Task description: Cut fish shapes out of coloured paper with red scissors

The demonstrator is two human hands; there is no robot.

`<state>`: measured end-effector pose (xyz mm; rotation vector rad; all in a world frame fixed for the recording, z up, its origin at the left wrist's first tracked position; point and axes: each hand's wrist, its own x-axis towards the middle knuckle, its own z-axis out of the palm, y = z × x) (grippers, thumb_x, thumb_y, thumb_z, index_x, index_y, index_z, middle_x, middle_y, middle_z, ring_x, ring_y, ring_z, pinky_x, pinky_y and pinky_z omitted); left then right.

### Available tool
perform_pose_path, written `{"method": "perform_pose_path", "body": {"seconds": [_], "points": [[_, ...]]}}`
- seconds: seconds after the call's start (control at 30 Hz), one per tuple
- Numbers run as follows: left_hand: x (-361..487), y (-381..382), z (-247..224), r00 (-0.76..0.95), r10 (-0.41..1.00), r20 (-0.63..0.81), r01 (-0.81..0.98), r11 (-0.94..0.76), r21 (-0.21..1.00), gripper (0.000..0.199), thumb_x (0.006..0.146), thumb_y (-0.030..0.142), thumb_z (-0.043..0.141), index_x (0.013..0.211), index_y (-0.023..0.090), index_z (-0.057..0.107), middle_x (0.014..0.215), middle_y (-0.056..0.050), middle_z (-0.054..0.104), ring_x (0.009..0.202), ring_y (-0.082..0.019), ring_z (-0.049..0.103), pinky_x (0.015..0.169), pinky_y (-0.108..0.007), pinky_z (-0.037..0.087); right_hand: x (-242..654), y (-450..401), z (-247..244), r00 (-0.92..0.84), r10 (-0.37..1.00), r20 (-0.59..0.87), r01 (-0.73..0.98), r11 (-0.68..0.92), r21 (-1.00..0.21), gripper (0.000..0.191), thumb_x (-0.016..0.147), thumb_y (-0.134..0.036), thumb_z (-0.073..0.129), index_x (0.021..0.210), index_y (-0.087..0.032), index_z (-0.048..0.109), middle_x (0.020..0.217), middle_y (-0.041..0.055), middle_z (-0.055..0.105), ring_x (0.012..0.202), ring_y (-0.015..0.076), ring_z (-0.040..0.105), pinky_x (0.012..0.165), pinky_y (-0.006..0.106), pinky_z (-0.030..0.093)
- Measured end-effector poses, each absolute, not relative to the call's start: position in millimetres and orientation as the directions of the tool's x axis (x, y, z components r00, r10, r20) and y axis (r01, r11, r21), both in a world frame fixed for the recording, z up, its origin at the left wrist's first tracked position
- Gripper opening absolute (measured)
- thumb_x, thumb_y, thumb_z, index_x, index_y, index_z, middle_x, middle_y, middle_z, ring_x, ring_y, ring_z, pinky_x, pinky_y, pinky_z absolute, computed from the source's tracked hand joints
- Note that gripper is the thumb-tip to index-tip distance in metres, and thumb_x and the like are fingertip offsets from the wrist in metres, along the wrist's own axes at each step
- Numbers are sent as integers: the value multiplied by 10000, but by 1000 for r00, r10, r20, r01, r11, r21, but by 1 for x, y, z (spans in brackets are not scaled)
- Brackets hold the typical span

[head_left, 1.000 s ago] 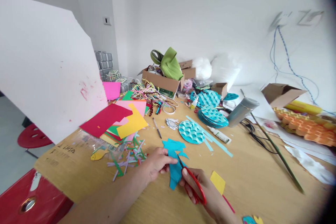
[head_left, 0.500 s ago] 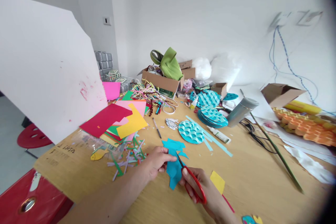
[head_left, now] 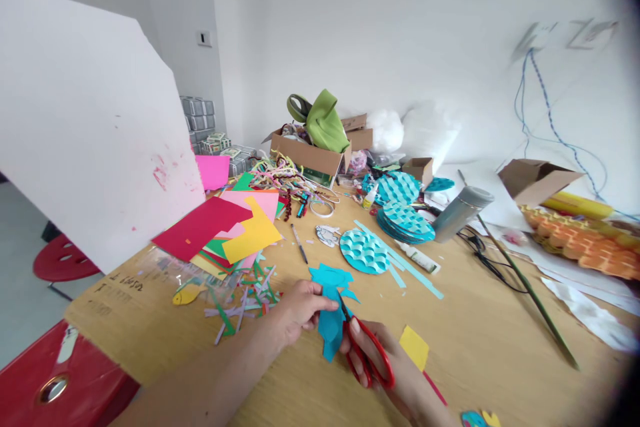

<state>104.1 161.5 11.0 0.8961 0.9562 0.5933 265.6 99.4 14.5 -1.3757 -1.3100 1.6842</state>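
Between thumb and fingers, my left hand point(head_left: 303, 307) pinches a piece of blue paper point(head_left: 330, 330) above the table. My right hand point(head_left: 373, 350) grips red-handled scissors point(head_left: 377, 360), their blades pointing up and left along the right side of the paper. Just beyond my fingers lie blue paper offcuts point(head_left: 333, 275). Past those is a round blue disc point(head_left: 364, 251) covered in pale wavy paper strips, and to its left a small fish drawing cut from white paper point(head_left: 327, 235). A pen point(head_left: 299, 243) lies left of the drawing.
Coloured paper sheets point(head_left: 205, 227) and thin paper scraps point(head_left: 245, 300) lie to the left. A glue bottle point(head_left: 419, 257), stacked blue discs point(head_left: 405, 223) and a grey flask point(head_left: 463, 212) stand to the right. A yellow paper piece point(head_left: 414, 347) lies beside my right wrist.
The scissors' handles have spread a little and the blades have shifted slightly at the paper's edge. My left hand keeps its pinch, almost unmoved.
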Motion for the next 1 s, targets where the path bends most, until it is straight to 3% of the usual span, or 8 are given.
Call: {"method": "perform_pose_path", "body": {"seconds": [0.4, 1.0], "points": [[103, 160, 14, 446, 777, -445, 7, 494, 870, 361, 497, 427, 716, 683, 154, 567, 488, 61, 448, 423, -54, 326, 443, -226, 159, 268, 99, 14, -309, 883, -354, 167, -316, -934, 594, 781, -688, 461, 713, -116, 605, 391, -45, 463, 331, 61, 394, 369, 197, 242], [103, 161, 15, 470, 769, -433, -26, 503, 864, 343, 490, 404, 723, 652, 158, 547, 467, 67, 435, 399, -43, 295, 440, -235, 91, 266, 99, 16, -300, 880, -367, 144, -339, -930, 604, 768, -708, 455, 708, -122, 586, 376, -46, 462, 322, 56, 377, 359, 189, 235]]}}
